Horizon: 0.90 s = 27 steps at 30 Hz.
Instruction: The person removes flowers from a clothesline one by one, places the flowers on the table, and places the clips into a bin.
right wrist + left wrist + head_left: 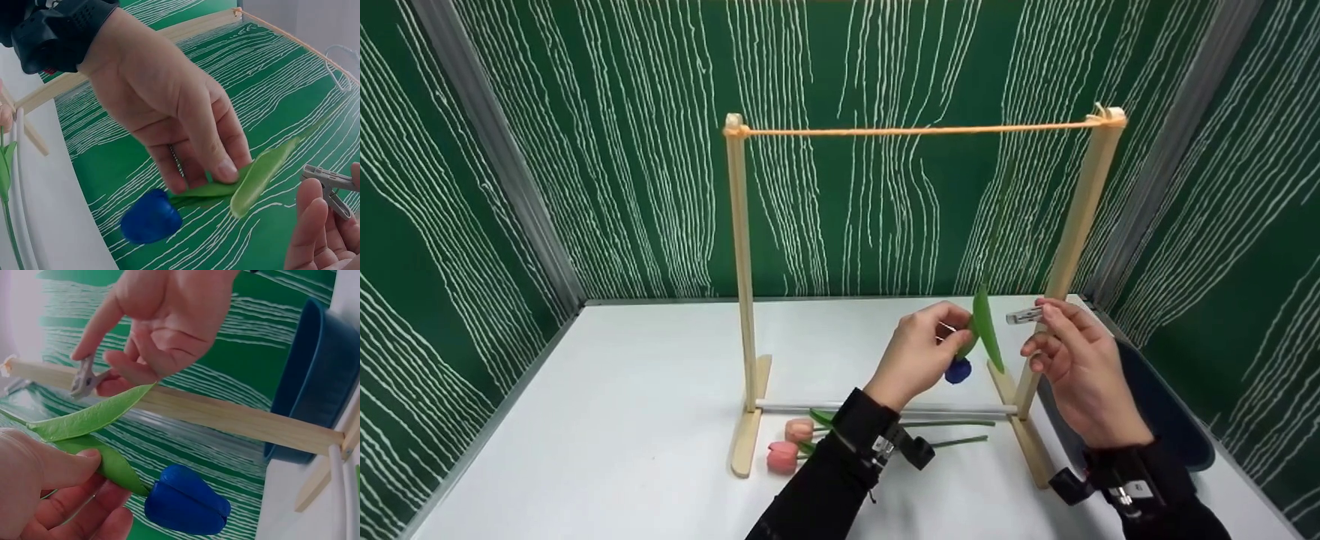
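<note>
My left hand (915, 352) pinches an artificial blue tulip (958, 370) by its green leaves and stem. The flower hangs head down, its thin stem rising toward the string. In the left wrist view the blue bloom (188, 500) points away from the fingertips. To the right, my right hand (1087, 375) holds a small greyish clear clothespin (1022, 316) between thumb and fingers, apart from the tulip. The clothespin (329, 183) also shows in the right wrist view. An orange string (915, 131) spans the top of a wooden frame (740, 262) behind the hands.
A pink tulip (782, 457) and a peach tulip (799, 430) lie on the white table (600, 420) by the frame's white crossbar (960, 409), partly behind the left forearm. A dark blue basin (1181, 427) stands at the right, beyond the right post (1080, 225).
</note>
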Tool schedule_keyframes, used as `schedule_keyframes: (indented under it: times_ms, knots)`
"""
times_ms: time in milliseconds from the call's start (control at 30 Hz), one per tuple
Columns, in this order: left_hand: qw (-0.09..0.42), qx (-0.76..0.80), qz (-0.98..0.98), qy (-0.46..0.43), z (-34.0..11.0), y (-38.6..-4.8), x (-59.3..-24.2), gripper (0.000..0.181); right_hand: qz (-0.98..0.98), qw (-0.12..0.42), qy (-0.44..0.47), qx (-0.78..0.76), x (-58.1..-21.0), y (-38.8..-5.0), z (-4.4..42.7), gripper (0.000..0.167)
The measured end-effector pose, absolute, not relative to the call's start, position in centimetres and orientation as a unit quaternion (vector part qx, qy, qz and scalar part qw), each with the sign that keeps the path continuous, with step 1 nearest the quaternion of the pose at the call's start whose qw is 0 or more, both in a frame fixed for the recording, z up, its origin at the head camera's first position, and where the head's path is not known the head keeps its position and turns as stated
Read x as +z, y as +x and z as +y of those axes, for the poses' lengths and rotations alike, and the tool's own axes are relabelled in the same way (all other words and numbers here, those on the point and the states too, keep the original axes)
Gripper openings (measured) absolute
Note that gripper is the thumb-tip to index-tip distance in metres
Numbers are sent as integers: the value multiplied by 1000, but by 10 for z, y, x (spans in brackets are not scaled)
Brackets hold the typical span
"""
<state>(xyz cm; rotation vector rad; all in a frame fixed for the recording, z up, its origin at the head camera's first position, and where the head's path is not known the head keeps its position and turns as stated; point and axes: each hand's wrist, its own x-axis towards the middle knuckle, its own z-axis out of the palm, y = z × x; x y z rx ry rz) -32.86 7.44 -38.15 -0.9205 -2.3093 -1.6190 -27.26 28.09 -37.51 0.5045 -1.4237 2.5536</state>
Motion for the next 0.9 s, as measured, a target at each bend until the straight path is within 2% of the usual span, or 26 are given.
schedule_keyframes:
  times_ms: [367, 667, 900]
  knots:
    - [88, -542, -772, -320, 72, -328, -382, 10, -548, 78, 146, 820, -386, -273, 289, 35]
    - [78, -544, -774, -314, 72, -327, -382, 9, -743, 68, 71, 661, -381, -271, 295, 43]
    - [77, -544, -775, -313, 72, -328, -381, 8, -810, 52, 64, 580, -375, -272, 304, 44]
